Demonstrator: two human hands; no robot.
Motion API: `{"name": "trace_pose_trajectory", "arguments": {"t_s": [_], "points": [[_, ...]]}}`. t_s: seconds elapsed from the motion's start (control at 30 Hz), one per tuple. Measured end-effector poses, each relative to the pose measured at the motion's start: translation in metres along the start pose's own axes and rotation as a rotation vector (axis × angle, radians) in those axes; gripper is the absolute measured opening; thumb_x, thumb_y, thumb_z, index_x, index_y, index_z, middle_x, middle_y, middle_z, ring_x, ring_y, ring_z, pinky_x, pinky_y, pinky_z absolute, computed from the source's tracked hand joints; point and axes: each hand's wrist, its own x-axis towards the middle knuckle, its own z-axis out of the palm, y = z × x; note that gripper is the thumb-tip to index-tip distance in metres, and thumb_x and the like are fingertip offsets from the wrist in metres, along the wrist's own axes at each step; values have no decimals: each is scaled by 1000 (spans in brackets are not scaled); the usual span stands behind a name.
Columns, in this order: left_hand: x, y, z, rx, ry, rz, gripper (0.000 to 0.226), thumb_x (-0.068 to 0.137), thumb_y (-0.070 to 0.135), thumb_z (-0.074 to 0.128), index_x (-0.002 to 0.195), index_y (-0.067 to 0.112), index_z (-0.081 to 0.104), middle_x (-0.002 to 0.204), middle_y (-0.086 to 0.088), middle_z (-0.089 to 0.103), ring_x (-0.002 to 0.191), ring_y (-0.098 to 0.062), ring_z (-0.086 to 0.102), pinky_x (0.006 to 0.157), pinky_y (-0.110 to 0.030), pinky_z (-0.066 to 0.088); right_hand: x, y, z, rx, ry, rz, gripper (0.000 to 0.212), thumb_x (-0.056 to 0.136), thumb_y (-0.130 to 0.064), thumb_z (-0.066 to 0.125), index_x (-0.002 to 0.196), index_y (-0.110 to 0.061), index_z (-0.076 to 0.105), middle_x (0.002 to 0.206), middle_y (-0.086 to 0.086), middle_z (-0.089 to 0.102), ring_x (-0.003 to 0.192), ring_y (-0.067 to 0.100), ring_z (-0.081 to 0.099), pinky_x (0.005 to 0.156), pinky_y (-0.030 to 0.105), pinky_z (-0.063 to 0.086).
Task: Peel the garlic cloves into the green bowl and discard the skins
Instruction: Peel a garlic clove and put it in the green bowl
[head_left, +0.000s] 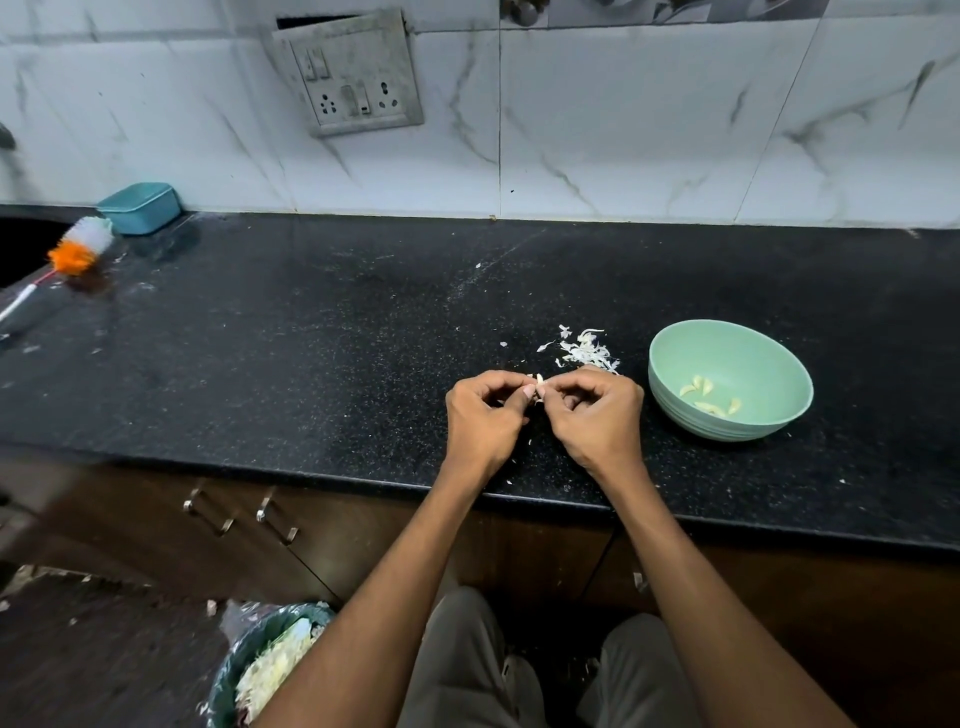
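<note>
**Over the near table edge: one clove between both hands**

Above the near edge of the black speckled table (311, 332), the left hand (485, 415) and the right hand (597, 415) meet fingertip to fingertip. Both hands have their fingers curled inward and pinch a single small garlic clove (540, 387) between them. Only a pale sliver of the clove shows; whether skin remains on it cannot be judged from this view.

Just beyond the right hand, on the table, lies a small heap of white garlic skins (584, 352), with a few loose flakes scattered to its left. Tiny scraps also lie on the table under and near the hands.

Right of the hands, and apart from them, stands the green bowl (675, 364), upright on the table. Inside it lie several peeled cloves (709, 397), resting low on the near side of its floor.

On the floor at the near left, below the table and beside the left forearm, stands a bin (244, 654) with a plastic liner, holding a mass of pale skins. Some scraps lie on the floor around it.

At the far left of the table sits a teal lidded box (139, 207) against the tiled wall. Beside it lies an orange-and-white brush (83, 247), its handle pointing to the left edge. A switch panel (353, 73) is mounted on the wall.
</note>
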Motion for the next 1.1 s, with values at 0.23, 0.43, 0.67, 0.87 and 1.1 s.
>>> {"name": "trace_pose_trajectory", "arguments": {"t_s": [0.23, 0.43, 0.67, 0.87, 1.1], "points": [[-1, 3, 2, -30, 36, -25, 7, 90, 2, 73, 87, 3, 79, 81, -8, 77, 68, -16, 73, 61, -22, 58, -1, -1, 2, -67, -5, -81, 8, 76, -3, 81, 73, -10, 79, 70, -3, 69, 48, 12, 58, 48, 18, 45], [-3, 6, 0, -29, 51, -22, 9, 89, -2, 72, 85, 1, 79, 81, -9, 77, 66, -10, 71, 60, -18, 55, -3, 1, 4, -91, -7, -88, 11, 75, -3, 81, 68, -11, 77, 65, -5, 67, 45, 11, 56, 46, 18, 41], [-2, -1, 1, 105, 90, 25, 12, 85, 2, 73, 80, 8, 82, 78, 1, 78, 74, -12, 75, 70, -25, 60, -5, -2, 4, -170, -8, -137, 11, 71, -5, 82, 65, -10, 76, 62, -5, 67, 44, 11, 56, 45, 19, 43], [-5, 3, 2, 174, 103, 46, 12, 83, 2, 72, 79, 8, 81, 72, 2, 76, 67, -13, 73, 58, -24, 57, -5, -2, 6, -278, -19, -203, 11, 71, -10, 81, 62, -12, 75, 62, -3, 66, 48, 14, 58, 47, 31, 48], [-8, 8, 2, 196, 115, 63, 13, 82, 8, 68, 78, 6, 81, 67, 0, 75, 60, -16, 71, 57, -36, 55, -5, -3, 6, -232, -9, -180, 12, 71, -9, 82, 62, -12, 75, 61, -4, 66, 47, 13, 58, 47, 32, 47]]}}
